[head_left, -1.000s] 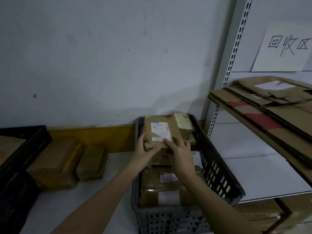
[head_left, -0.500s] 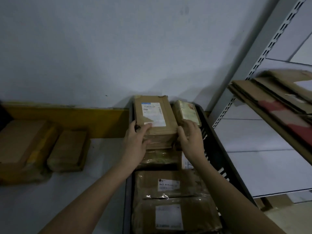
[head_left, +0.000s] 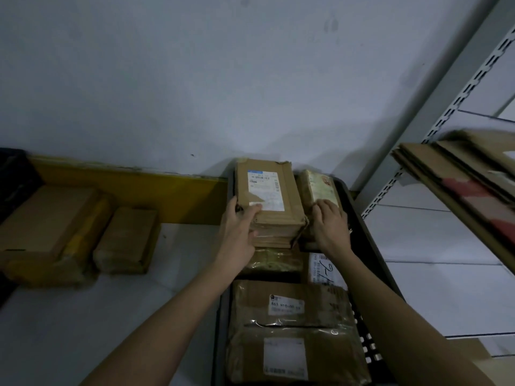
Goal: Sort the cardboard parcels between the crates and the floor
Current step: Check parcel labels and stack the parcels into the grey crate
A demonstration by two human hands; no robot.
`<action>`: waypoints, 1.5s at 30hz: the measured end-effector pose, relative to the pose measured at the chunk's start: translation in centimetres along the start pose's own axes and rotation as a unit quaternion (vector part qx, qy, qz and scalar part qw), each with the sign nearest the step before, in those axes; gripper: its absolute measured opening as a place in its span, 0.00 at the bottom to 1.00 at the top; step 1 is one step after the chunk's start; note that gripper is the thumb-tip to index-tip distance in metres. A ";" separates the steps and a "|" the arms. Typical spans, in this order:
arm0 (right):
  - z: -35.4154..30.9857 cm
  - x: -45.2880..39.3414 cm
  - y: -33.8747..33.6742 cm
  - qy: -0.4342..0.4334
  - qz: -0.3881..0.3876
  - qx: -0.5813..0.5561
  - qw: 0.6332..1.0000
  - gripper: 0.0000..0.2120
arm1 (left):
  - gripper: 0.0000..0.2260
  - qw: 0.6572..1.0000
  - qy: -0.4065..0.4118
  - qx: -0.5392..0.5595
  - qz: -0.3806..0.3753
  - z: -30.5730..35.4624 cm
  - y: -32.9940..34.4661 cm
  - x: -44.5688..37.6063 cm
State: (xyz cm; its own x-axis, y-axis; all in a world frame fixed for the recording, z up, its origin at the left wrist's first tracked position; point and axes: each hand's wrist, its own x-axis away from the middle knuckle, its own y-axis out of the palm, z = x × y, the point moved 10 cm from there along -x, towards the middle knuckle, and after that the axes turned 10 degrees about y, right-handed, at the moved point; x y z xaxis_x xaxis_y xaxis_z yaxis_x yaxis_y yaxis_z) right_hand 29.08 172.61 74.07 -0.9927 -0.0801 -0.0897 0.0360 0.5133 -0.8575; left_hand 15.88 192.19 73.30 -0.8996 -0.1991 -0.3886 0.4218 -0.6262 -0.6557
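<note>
Currently: left hand (head_left: 239,224) grips the labelled parcel (head_left: 267,196) atop a stack at the crate's (head_left: 370,246) far end; right hand (head_left: 330,222), fingers bent, rests on the smaller parcel (head_left: 317,185) just beside. Step judged: placing. Next: release, choose another.

Little print here can be made out. The white label (head_left: 286,305) on the large brown parcel (head_left: 289,305) in the near part of the crate reads roughly "R63 H10-00", with a blurred line beneath it. Just beyond it to the right, a white label (head_left: 325,270) bears a big handwritten mark like "2", with a column of small digits down its left edge, too fine to read. The shipping label (head_left: 263,190) on the top parcel (head_left: 269,196) of the far stack shows a blue header strip and barcodes, the print illegible.
</note>
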 end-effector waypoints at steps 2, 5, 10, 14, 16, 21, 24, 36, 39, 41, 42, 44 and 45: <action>-0.2 0.2 0.0 -0.011 -0.033 0.003 0.999 0.19 | 0.26 1.000 0.000 -0.029 -0.005 0.0 0.0 0.1; -1.2 1.3 -1.8 -0.031 -0.029 -0.002 0.999 0.19 | 0.28 0.997 -0.001 -0.079 -0.023 0.4 -0.1 0.4; -3.9 4.9 -4.1 -0.079 -0.046 -0.035 0.995 0.15 | 0.36 0.988 -0.052 -0.128 -0.070 0.5 -0.5 2.2; -6.3 8.3 -5.1 -0.140 -0.064 -0.045 0.987 0.15 | 0.32 0.981 -0.096 -0.146 -0.082 1.9 -2.6 4.3; -7.7 9.9 -5.4 -0.158 -0.077 -0.043 0.983 0.16 | 0.31 0.974 -0.105 -0.176 -0.094 2.8 -4.4 5.3; -12.4 14.2 -4.7 -0.202 -0.127 -0.045 0.970 0.20 | 0.27 0.956 -0.172 -0.220 -0.093 2.7 -10.5 9.9; -15.8 17.5 -2.5 -0.239 -0.172 -0.052 0.954 0.19 | 0.27 0.950 -0.213 -0.211 -0.084 1.1 -13.7 14.5; -23.4 24.1 13.4 -0.215 -0.315 -0.036 0.924 0.17 | 0.20 0.951 -0.305 -0.046 -0.018 -12.4 -18.3 21.2; -24.3 23.1 17.9 -0.172 -0.346 -0.029 0.922 0.17 | 0.16 0.954 -0.299 0.033 -0.002 -16.0 -16.8 19.8; -24.7 22.1 20.9 -0.131 -0.365 -0.026 0.921 0.16 | 0.14 0.950 -0.307 0.059 -0.002 -18.4 -15.9 19.5; -24.8 21.8 22.2 -0.111 -0.373 -0.025 0.921 0.16 | 0.14 0.947 -0.312 0.070 -0.007 -19.8 -15.4 19.3; -24.6 21.0 25.0 -0.064 -0.384 -0.028 0.921 0.16 | 0.19 0.943 -0.319 0.092 -0.015 -22.8 -14.4 18.9; -24.3 20.6 26.2 -0.037 -0.385 -0.032 0.922 0.17 | 0.22 0.941 -0.322 0.103 -0.019 -24.4 -14.0 18.7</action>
State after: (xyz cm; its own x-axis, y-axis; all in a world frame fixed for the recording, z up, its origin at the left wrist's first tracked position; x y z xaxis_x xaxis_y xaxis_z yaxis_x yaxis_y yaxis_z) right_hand 6.82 205.20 62.04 -0.7106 -0.4985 0.4965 -0.6851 0.3299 -0.6495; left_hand -4.10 215.58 59.41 -0.8235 -0.5476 0.1483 0.4168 -0.7612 -0.4968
